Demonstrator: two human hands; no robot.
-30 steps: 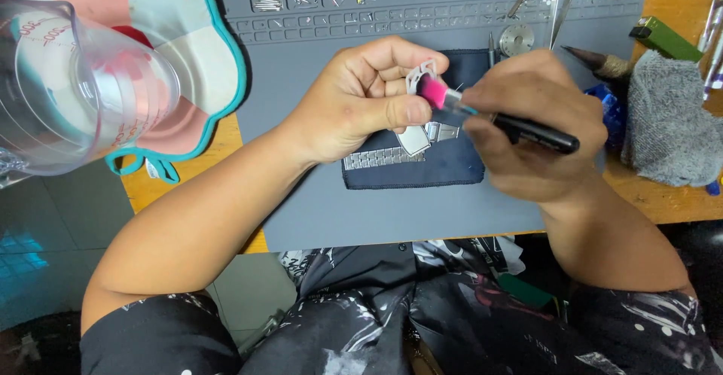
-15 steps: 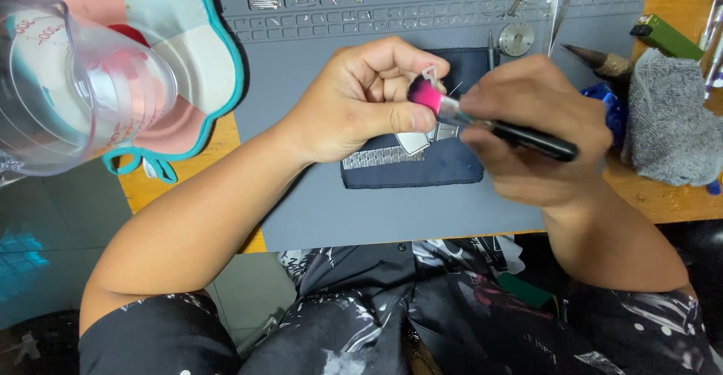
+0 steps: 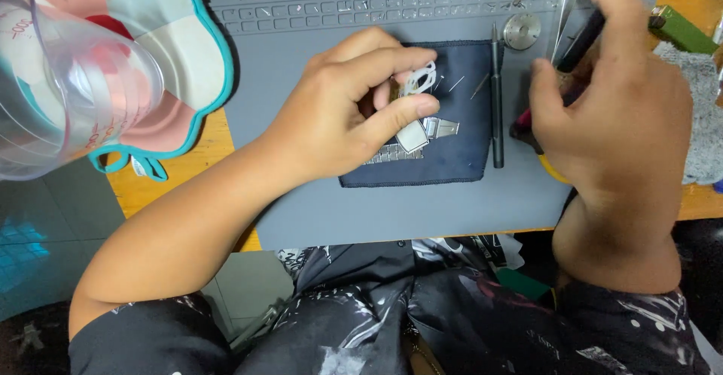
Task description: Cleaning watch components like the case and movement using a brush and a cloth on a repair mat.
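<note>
Your left hand (image 3: pixel 343 115) is curled shut, thumb and fingers pinching a small silver watch case (image 3: pixel 413 135) just over the dark blue cloth (image 3: pixel 452 157). Metal bracelet (image 3: pixel 388 155) lies on the cloth, under the hand. Your right hand (image 3: pixel 614 92) is closed around a black pen-like tool (image 3: pixel 584 40), raised off to the right, well apart from the watch. Slim dark tool (image 3: pixel 496 104) lies along the cloth's right edge. Grey work mat (image 3: pixel 301 194) underneath; clear measuring cup (image 3: pixel 68 89) far left.

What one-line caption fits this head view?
Left hand pinches a metal watch over a dark cloth; right hand grips a black tool.
</note>
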